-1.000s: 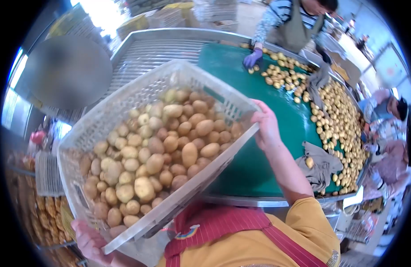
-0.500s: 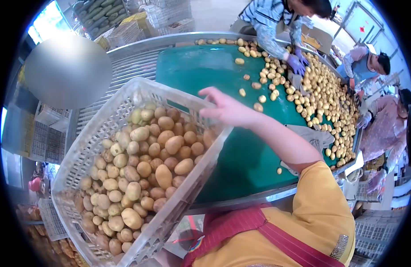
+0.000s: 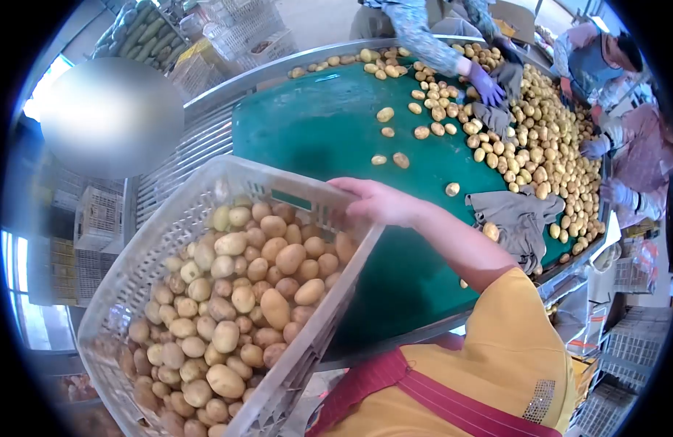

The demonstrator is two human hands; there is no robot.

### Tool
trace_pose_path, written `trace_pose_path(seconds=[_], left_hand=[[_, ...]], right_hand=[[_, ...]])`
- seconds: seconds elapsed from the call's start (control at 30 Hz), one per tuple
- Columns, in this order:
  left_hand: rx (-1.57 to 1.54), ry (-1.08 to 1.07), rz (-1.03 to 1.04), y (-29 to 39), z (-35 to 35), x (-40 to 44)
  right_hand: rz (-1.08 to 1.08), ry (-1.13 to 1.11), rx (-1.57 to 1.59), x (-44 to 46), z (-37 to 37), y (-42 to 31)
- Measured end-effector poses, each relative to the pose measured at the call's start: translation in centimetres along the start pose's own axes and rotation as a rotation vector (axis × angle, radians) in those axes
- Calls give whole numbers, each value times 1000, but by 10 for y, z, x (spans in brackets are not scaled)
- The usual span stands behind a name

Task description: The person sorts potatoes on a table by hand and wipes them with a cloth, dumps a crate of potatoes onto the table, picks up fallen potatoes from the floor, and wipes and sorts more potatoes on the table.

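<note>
Your right hand (image 3: 369, 202) is gripping the rim of the white crate (image 3: 278, 178), partly closed with its fingers bending over the side by a corner. Your left hand is lying out of view, so I cannot tell its opening or hold. The crate, carrying a heap of potatoes (image 3: 224, 336), is covering the near left corner of the green table (image 3: 292, 124). Loose potatoes (image 3: 548, 156) are lining the far edge and crowding the right end; a grey cloth (image 3: 522, 218) is lying towards the near right corner, while a co-worker's purple-gloved hand (image 3: 486, 86) is reaching over the far edge.
</note>
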State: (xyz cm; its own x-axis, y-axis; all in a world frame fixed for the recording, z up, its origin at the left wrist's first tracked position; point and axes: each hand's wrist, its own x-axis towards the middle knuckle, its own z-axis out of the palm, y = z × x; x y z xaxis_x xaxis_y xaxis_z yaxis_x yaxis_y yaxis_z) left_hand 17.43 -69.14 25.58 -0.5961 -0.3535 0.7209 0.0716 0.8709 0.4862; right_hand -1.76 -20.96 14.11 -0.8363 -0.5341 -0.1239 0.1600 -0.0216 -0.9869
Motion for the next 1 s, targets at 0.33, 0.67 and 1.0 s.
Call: trace_pose_path(seconds=[0.33,0.67,1.0], left_hand=[[37,-13,-51,67,3,-2],[9,-25,-60,151,11,-10],[-80,-125,-65,213,78,3]], right_hand=[[50,283,686,-139,-58,96],[143,497,1599,-148,-76,226],[282,506,1712,-145,-87,265]])
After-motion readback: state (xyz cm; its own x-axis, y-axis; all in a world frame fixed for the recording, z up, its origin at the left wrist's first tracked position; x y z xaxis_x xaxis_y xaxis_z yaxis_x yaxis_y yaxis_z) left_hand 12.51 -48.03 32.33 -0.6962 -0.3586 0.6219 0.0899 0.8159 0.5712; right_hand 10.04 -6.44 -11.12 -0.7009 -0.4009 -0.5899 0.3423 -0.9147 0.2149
